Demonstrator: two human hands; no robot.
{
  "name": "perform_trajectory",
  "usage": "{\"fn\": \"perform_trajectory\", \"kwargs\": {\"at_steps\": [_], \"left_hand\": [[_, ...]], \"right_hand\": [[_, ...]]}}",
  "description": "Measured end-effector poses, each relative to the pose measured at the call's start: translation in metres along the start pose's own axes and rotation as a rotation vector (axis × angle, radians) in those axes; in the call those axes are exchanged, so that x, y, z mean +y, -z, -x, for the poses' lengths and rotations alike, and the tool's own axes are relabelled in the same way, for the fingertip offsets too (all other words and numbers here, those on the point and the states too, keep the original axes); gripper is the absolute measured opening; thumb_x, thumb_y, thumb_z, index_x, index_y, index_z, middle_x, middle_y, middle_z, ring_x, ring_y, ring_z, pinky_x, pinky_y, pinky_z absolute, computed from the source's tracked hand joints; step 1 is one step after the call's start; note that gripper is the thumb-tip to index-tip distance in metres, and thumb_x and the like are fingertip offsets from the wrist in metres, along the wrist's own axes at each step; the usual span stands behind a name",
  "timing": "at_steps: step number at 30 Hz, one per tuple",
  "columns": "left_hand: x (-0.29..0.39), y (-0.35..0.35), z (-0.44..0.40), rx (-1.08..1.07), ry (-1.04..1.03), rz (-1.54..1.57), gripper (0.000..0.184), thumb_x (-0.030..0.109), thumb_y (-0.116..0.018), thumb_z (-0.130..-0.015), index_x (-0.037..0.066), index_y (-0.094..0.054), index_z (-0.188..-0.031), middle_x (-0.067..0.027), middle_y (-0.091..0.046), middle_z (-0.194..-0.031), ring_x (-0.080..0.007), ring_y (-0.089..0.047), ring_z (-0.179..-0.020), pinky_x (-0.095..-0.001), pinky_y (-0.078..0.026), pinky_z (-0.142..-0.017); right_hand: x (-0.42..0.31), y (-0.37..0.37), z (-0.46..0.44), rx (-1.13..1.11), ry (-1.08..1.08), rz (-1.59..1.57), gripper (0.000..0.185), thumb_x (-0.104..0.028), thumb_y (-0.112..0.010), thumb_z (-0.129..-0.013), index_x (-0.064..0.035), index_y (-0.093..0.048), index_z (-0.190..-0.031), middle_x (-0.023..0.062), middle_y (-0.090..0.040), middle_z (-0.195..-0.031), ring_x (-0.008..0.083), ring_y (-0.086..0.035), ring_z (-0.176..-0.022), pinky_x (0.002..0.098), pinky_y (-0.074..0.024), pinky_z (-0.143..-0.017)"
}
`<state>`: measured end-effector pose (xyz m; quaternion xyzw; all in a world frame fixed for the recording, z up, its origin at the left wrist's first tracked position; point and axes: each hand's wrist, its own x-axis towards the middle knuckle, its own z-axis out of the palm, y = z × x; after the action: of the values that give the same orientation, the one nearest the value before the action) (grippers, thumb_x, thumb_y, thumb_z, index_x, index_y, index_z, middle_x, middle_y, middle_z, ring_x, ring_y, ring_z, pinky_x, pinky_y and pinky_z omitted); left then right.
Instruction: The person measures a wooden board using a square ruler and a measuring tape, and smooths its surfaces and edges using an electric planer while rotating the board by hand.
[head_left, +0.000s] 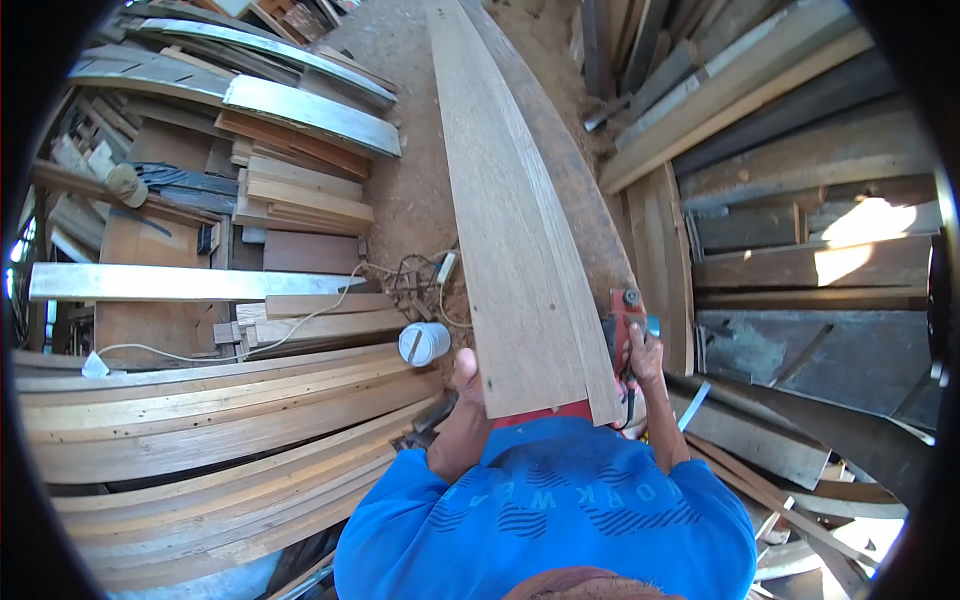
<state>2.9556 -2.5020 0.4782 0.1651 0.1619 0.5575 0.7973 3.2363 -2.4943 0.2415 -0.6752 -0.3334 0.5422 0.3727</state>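
Note:
A long wooden board (pixel 520 250) lies lengthwise in front of me, its near end close to my chest. My left hand (pixel 466 385) is at the board's near left edge, thumb up beside it; its other fingers are hidden, so its grip does not show. On the right side, my right hand (pixel 645 355) is closed on a red power tool (pixel 622 304) with a dark round knob, which sits against the board's right edge. A strip of something red (pixel 545 413) shows under the board's near end.
Stacked planks (pixel 220 400) fill the left side. A white container (pixel 424 344) stands left of the board, near a power strip (pixel 446 267) and a pale cable (pixel 300 325). More timber (pixel 800 260) lies at the right.

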Motion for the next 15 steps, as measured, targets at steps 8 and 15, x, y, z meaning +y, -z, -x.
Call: {"fn": "perform_trajectory", "kwargs": {"at_steps": [8, 15], "left_hand": [[0.041, -0.083, -0.06, -0.482, -0.1, 0.451, 0.108, 0.067, -0.071, -0.077, 0.016, -0.02, -0.157, -0.0242, -0.019, -0.159, -0.052, -0.023, -0.143, -0.0707, -0.031, -0.111], [0.076, -0.152, -0.081, -0.647, -0.158, 0.563, 0.1, 0.063, -0.074, -0.077, 0.013, -0.03, -0.151, -0.0236, -0.037, -0.15, -0.0398, -0.041, -0.138, -0.0621, -0.035, -0.115]], "right_hand": [[0.016, -0.023, -0.016, 0.012, 0.05, -0.159, 0.029, -0.038, -0.058, -0.1, -0.0101, -0.054, -0.107, 0.0003, -0.056, -0.064, 0.0096, -0.053, -0.046, 0.0262, -0.0434, -0.041], [0.017, -0.032, -0.015, 0.053, 0.011, -0.173, 0.034, -0.046, -0.062, -0.096, -0.0136, -0.057, -0.089, 0.0004, -0.056, -0.063, 0.0134, -0.054, -0.048, 0.0293, -0.0455, -0.042]]}}
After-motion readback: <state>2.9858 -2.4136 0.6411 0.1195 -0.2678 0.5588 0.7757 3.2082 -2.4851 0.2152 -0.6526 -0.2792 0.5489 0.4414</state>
